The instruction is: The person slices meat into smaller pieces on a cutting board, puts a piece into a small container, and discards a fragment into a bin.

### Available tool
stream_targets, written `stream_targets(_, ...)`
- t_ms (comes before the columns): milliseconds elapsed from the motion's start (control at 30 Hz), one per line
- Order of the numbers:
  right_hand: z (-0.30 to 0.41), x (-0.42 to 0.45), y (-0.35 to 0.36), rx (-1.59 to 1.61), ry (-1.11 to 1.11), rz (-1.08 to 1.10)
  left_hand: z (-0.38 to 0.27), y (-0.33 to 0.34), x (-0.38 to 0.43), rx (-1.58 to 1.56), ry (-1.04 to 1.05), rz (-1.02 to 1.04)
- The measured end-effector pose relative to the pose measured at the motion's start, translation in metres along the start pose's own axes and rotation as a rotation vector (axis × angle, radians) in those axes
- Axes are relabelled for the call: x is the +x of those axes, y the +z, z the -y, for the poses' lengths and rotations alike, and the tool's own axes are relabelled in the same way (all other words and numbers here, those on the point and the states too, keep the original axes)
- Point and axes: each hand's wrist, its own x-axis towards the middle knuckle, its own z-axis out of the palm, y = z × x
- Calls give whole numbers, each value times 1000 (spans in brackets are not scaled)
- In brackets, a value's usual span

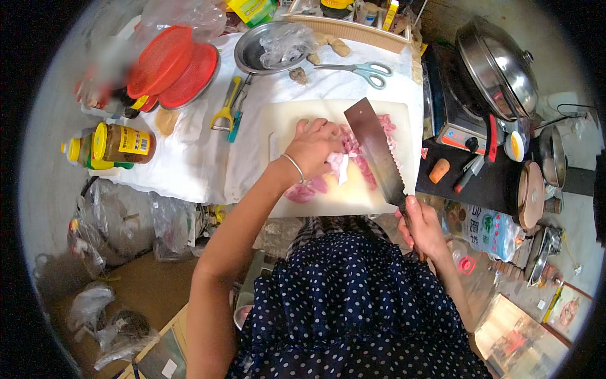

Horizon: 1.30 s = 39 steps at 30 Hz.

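My right hand (421, 226) grips the handle of a cleaver (374, 147), whose wide dark blade is held over the right part of a white cutting board (284, 113). Under the curled fingers of my left hand (315, 144) is a piece of raw meat (334, 162), pinned against the board. Cut pieces of raw meat (364, 170) lie beside and partly beneath the blade, which hides some of them. Another pink piece of meat (300, 193) rests near my left wrist. Whether the blade touches the meat, I cannot tell.
Behind the board lie scissors (362, 71), ginger (336, 45) and a metal bowl (251, 49) holding a plastic bag. To the left are a yellow peeler (227, 106), red strainers (189, 71) and a jar (125, 143). At right, a lidded wok (497, 66) stands near a knife (471, 170).
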Motion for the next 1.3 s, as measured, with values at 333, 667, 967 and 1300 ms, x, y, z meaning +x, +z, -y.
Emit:
stream_targets(333,-6,-12,-4,61,26,-77,12,-18,15,-611,-110,-177)
stream_targets(667,-7,-15,5,-59,62,-38,61,-60,12,-785,-430,-324)
stream_targets(967,-9,-4,20,-111,135,-19,34,-6,-20,-57,-379,-547)
stream_targets(1300,-19,6,15,-55,97,-76,3,14,-9,-20,-267,-374)
